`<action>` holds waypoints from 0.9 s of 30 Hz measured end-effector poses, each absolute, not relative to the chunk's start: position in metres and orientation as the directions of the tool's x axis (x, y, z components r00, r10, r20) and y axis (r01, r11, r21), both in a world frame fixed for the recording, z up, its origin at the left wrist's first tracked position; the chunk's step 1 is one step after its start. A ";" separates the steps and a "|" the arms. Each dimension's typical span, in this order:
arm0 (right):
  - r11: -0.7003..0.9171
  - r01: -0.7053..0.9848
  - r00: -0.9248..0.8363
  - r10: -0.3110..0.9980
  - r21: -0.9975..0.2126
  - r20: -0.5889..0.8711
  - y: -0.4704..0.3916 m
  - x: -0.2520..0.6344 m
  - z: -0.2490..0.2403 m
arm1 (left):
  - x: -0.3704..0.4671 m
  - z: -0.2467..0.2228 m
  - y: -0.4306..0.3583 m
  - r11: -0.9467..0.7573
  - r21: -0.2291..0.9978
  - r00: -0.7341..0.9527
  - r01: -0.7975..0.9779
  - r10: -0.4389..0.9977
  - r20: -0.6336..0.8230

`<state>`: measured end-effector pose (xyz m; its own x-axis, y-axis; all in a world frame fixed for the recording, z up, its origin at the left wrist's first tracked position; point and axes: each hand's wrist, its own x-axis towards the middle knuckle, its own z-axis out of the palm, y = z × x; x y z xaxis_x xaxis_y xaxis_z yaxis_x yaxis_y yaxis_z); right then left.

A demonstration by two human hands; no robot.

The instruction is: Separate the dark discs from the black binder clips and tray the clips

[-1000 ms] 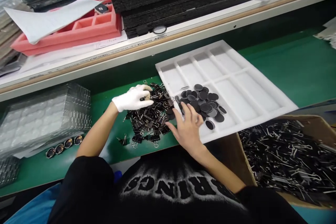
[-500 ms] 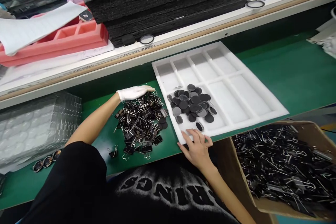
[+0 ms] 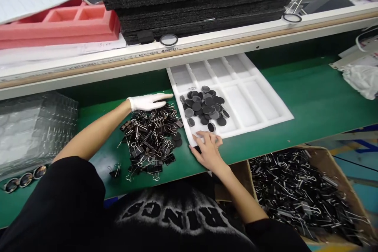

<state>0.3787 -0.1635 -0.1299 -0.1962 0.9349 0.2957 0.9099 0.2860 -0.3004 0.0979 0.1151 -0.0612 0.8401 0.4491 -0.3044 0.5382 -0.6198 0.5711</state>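
My left hand (image 3: pixel 147 102), in a white glove, lies stretched out at the back edge of a heap of black binder clips (image 3: pixel 150 138). Its fingers are extended and it grips nothing. My bare right hand (image 3: pixel 209 150) is at the near left corner of a white compartment tray (image 3: pixel 254 131), its bent fingers over the rim and the thumb at the corner. In the tray's near left part lies a pile of round dark discs (image 3: pixel 208 106). A few more dark discs (image 3: pixel 176 138) lie on the green table beside the clips.
One binder clip (image 3: pixel 115 170) lies apart. A cardboard box (image 3: pixel 339 165) full of clips stands below the table at right. Clear plastic trays (image 3: pixel 35 130) are stacked at left, near three round lens-like pieces (image 3: pixel 26 180). A white shelf (image 3: pixel 212 49) runs above the tray's back.
The white tray, with the discs in it, has moved back from the table's front edge, and my right hand has moved with it. My left hand stays by the clips. The view has shifted.
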 end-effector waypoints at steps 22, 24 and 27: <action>0.465 0.881 -0.344 0.753 -0.084 0.561 -0.165 0.377 -0.131 | -0.003 -0.145 -0.234 -0.158 0.281 0.089 0.947 0.966 0.245; 0.464 0.884 -0.354 0.747 -0.060 0.562 -0.165 0.378 -0.131 | 0.011 -0.144 -0.220 -0.247 0.284 0.159 0.926 0.941 0.299; 0.438 0.898 -0.351 0.776 -0.047 0.524 -0.168 0.376 -0.133 | 0.026 -0.137 -0.201 -0.317 0.316 0.200 0.894 0.915 0.351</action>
